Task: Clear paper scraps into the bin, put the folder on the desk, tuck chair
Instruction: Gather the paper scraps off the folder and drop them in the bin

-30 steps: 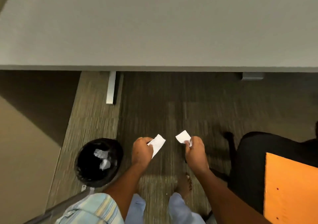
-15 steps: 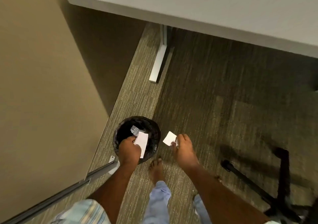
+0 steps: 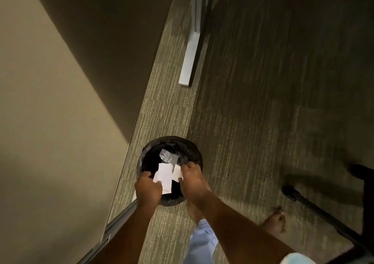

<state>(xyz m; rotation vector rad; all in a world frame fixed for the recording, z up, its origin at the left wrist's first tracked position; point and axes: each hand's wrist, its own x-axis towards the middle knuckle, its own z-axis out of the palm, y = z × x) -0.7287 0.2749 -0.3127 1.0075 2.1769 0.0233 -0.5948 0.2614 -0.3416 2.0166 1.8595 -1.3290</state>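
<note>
2 white paper scraps [image 3: 164,175] pinched over round black-lined bin [image 3: 192,150]; crumpled scraps [image 3: 169,156] inside.

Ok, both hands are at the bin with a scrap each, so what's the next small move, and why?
Probably just open both hands. The left hand holds the larger paper scrap and the right hand the smaller scrap, and both pieces already hang over the black-lined bin opening, above crumpled paper inside. Released from here, they should drop in.
</note>
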